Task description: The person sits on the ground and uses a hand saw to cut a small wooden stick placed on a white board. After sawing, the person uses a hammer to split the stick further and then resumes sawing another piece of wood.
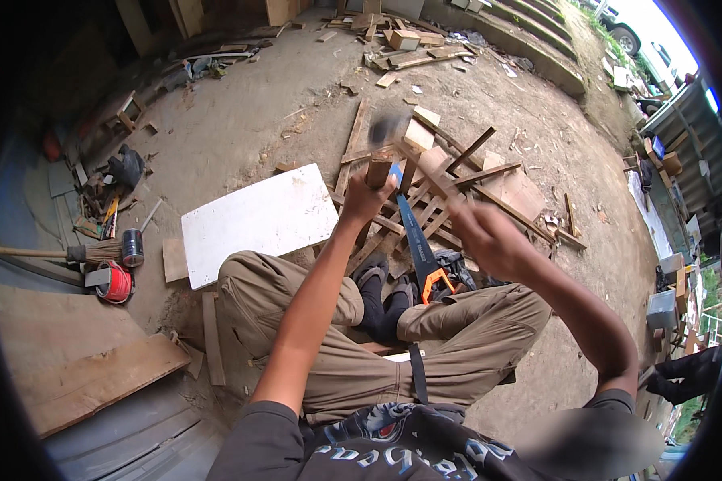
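My left hand (367, 196) is closed around an upright piece of wood (379, 170) in front of my knees. My right hand (489, 239) grips the wooden handle of a hammer (429, 174). Its dark head, smeared by motion, hangs just above and beyond the wood in my left hand; whether they touch I cannot tell. Between my feet and the wood slants a handsaw (415, 232) with a blue blade and an orange-and-black handle. Beyond it, wooden slats (437, 216) lie crossed in a loose heap.
A white board (257, 216) lies left of my knees. Farther left are a broom (96, 251), a metal can (132, 247) and a red round object (115, 282). Scrap wood (413, 52) is heaped near concrete steps (529, 40). At the right edge, another person's dark-clothed leg (686, 373) shows.
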Available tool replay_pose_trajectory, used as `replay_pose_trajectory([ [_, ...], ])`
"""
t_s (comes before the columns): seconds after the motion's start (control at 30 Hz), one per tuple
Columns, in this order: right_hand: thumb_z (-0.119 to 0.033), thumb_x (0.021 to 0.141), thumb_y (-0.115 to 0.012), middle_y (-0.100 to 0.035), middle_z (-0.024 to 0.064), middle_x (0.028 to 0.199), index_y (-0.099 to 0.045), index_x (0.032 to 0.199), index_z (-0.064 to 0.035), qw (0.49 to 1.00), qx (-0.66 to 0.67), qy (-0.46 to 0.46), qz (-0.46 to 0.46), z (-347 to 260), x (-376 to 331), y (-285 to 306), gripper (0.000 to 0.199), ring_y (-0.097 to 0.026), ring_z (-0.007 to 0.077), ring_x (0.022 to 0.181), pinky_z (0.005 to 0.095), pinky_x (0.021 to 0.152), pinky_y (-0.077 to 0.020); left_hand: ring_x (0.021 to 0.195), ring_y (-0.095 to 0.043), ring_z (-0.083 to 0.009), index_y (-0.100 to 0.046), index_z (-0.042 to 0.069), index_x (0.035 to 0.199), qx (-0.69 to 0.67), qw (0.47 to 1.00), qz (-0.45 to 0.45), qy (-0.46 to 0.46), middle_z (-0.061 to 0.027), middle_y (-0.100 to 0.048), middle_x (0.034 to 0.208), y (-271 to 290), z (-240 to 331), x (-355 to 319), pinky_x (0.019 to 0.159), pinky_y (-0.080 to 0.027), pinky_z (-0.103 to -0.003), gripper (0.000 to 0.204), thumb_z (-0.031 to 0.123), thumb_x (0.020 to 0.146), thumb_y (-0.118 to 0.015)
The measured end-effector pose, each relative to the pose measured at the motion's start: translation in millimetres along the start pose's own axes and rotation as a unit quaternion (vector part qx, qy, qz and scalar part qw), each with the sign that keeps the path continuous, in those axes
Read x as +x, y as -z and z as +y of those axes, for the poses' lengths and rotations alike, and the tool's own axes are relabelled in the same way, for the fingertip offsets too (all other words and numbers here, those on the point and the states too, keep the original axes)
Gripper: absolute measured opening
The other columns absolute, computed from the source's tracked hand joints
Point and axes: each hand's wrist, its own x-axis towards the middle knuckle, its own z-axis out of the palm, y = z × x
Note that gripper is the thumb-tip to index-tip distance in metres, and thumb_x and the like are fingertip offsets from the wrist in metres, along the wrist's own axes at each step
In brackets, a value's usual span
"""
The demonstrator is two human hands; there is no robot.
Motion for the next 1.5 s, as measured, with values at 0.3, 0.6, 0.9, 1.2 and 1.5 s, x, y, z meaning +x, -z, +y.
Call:
replay_pose_trajectory([
  [0.3,-0.041,0.106,-0.038,-0.036,-0.0059,0.066,-0.05,0.107,-0.007,0.971,0.213,0.056,0.088,-18.9,-33.8,-1.4,0.036,-0.028,0.0031,0.048,0.0208,0.041,-0.0242,0.073,-0.054,-0.0089,-0.058,0.002,0.092,-0.122,0.992,0.026,-0.003,0.002,-0.056,0.073,-0.5,28.3,-1.0,0.066,-0.045,-0.026,0.025,0.018,0.084,-0.076],
  [0.6,-0.037,0.105,-0.043,-0.047,-0.0042,0.066,-0.056,0.106,-0.0011,0.972,0.219,0.019,0.077,-14.3,-39.8,-3.2,0.039,-0.044,0.0033,0.049,0.0217,0.041,-0.036,0.057,-0.044,-0.0027,-0.056,0.005,0.069,-0.036,0.998,-0.044,0.008,0.0058,-0.051,0.06,15.5,24.4,2.8,0.049,-0.036,-0.027,0.025,0.016,0.085,-0.073],
  [0.9,-0.032,0.105,-0.042,-0.049,0.0007,0.065,-0.053,0.094,-0.0024,0.99,0.043,0.092,0.097,6.2,-18.3,-9.3,0.033,-0.045,0.0118,0.054,0.0321,0.049,-0.0374,0.058,-0.042,-0.0023,-0.054,0.005,0.068,-0.061,0.997,-0.032,-0.021,0.0067,-0.049,0.06,-0.5,17.9,7.0,0.05,-0.036,-0.026,0.019,0.009,0.081,-0.068],
  [1.2,-0.04,0.104,-0.042,-0.039,-0.0064,0.063,-0.05,0.096,-0.0064,0.924,0.254,0.163,0.236,-31.0,-23.9,11.4,0.036,-0.032,0.0004,0.045,0.0194,0.037,-0.0264,0.054,-0.041,-0.003,-0.052,0.006,0.068,-0.048,0.998,-0.031,-0.007,0.0072,-0.046,0.057,6.2,3.6,9.6,0.048,-0.035,-0.027,0.018,0.007,0.079,-0.067],
  [1.5,-0.028,0.105,-0.044,-0.054,0.0032,0.066,-0.057,0.1,-0.0007,0.986,0.001,0.074,0.151,-10.4,-25.0,12.1,0.031,-0.05,0.0111,0.056,0.0327,0.05,-0.0416,0.053,-0.042,-0.0037,-0.052,0.005,0.064,-0.024,1.0,-0.018,0.008,0.0054,-0.047,0.055,8.3,8.6,12.9,0.047,-0.035,-0.029,0.019,0.006,0.077,-0.066],
])
